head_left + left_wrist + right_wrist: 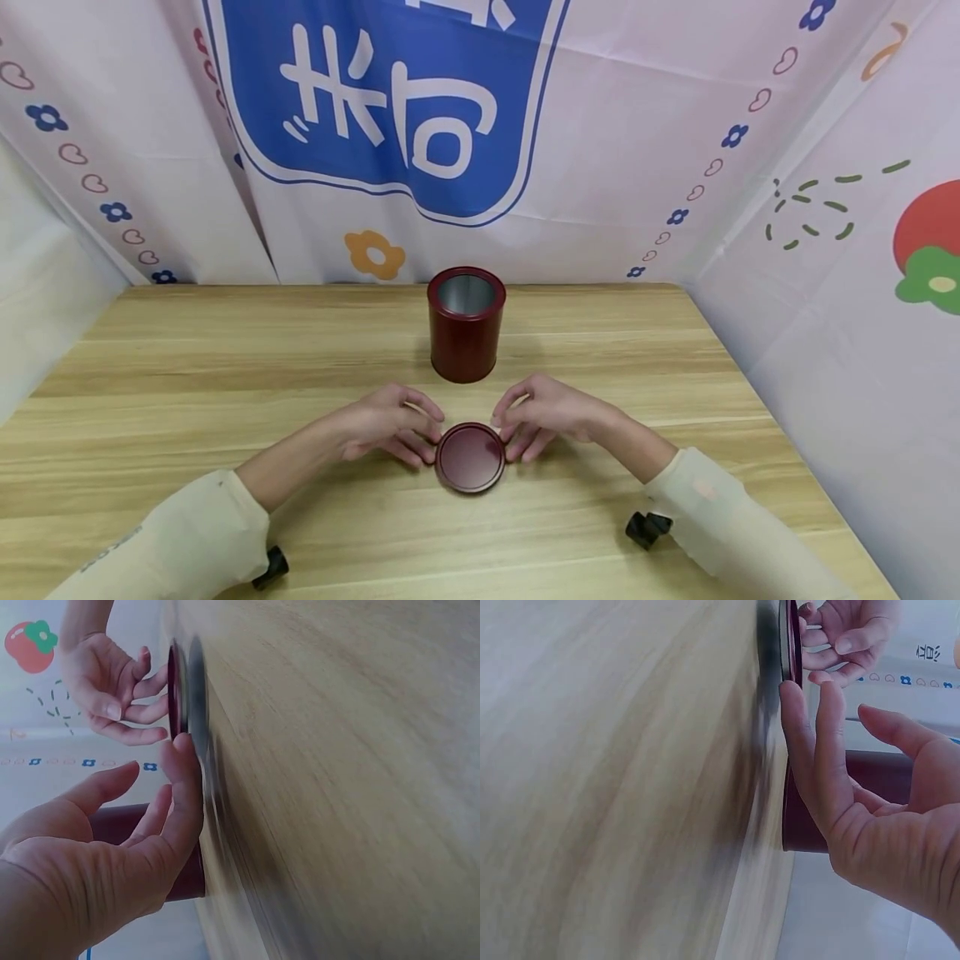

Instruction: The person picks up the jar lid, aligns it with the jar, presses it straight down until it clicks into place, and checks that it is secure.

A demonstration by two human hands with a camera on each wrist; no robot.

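A round dark red lid (471, 457) lies flat between my two hands, its smooth face up. My left hand (393, 425) is at the lid's left edge, fingertips right at the rim, with the thumb apart from it. On the opposite side my right hand (551, 414) has its fingertips at the right edge, fingers loosely bent. Both wrist views show the lid (177, 690) edge-on, low over the wood, with a dark shadow beside it. Behind the hands stands a dark red cylindrical tin (463, 346), upright with its round top opening showing a silvery inside.
The wood-grain table (225, 350) reaches back to a white printed cloth (600, 183) with a blue sign. Another patterned cloth (840, 333) hangs along the right side. Black clips (647, 529) sit by the sleeves.
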